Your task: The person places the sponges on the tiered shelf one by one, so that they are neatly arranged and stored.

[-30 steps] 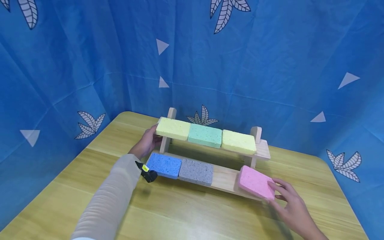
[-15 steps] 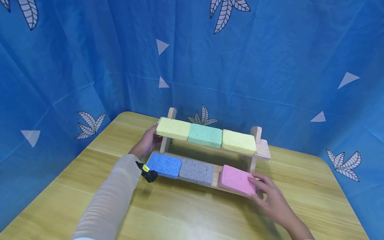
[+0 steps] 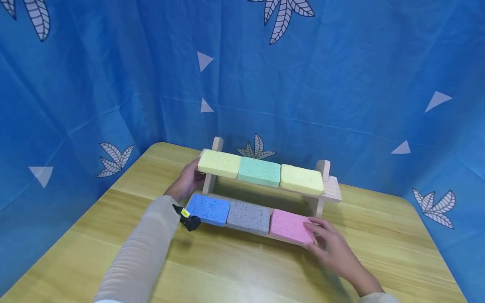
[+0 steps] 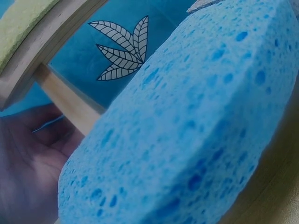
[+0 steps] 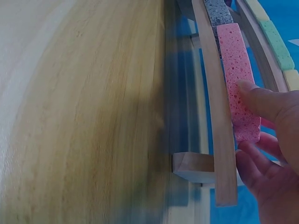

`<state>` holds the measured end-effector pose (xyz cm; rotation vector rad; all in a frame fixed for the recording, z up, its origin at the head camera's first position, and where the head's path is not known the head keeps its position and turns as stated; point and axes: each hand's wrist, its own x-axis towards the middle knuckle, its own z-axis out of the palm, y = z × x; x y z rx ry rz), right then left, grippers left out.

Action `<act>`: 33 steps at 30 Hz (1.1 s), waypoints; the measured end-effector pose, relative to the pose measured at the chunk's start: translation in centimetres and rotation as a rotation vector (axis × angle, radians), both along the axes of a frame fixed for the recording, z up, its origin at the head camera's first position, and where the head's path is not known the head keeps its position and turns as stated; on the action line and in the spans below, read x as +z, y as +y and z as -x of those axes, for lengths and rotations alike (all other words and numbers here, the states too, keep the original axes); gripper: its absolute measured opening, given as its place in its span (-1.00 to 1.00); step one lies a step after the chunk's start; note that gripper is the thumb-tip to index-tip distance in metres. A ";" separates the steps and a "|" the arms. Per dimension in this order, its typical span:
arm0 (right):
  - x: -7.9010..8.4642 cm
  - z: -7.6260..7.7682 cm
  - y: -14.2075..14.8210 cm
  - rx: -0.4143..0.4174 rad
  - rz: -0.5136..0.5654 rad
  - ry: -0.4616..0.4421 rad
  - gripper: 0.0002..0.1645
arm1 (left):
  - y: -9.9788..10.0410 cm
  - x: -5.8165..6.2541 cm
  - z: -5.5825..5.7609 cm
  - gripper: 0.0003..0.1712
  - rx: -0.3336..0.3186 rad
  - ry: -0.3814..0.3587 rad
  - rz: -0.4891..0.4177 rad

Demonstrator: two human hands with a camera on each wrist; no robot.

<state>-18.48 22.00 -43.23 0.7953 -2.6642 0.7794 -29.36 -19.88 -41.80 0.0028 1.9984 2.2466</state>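
Note:
A two-tier wooden rack (image 3: 332, 189) stands on the table, its left end gripped by my left hand (image 3: 187, 180), whose fingers pass behind the upright. On the lower shelf lie a blue sponge (image 3: 208, 209), a speckled grey sponge (image 3: 248, 217) and a pink sponge (image 3: 290, 226). My right hand (image 3: 335, 250) pinches the right end of the pink sponge; in the right wrist view the thumb (image 5: 257, 98) presses its long side. The pink sponge's left edge is right at the grey one. The blue sponge covers much of the left wrist view.
On the upper shelf sit a yellow sponge (image 3: 219, 163), a green sponge (image 3: 259, 171) and a second yellow sponge (image 3: 301, 179), side by side. A blue curtain (image 3: 341, 84) hangs behind the wooden table (image 3: 227, 273). A black wrist device (image 3: 188, 219) is at the left sleeve.
My right hand has slid the pink sponge left along the lower shelf, from the rack's right end up to the grey sponge. The left hand keeps its place on the rack.

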 end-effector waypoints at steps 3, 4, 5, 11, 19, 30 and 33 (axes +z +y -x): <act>0.0 0.1 -0.3 -0.006 -0.002 -0.030 -0.41 | -0.2 0.0 -0.1 -0.30 0.016 0.003 0.006; -0.1 0.1 -0.3 -0.006 0.000 -0.042 -0.42 | -0.2 0.1 -0.1 -0.30 0.020 0.003 0.009; -0.1 0.1 -0.4 -0.008 0.001 -0.055 -0.42 | -0.3 0.1 -0.2 -0.30 0.020 0.001 0.013; 0.0 0.1 -0.5 -0.021 -0.014 -0.073 -0.41 | -0.2 0.1 -0.1 -0.31 0.011 -0.007 0.005; -0.1 -0.2 -0.7 -0.051 -0.015 -0.131 -0.40 | -0.4 0.0 -0.1 -0.31 0.005 -0.012 -0.001; -0.3 -0.2 -0.9 -0.040 0.009 -0.127 -0.40 | -0.8 -0.1 0.1 -0.30 0.010 -0.019 -0.031; -0.4 -0.2 -0.9 -0.043 0.010 -0.132 -0.40 | -0.8 -0.2 0.1 -0.30 -0.001 -0.010 -0.022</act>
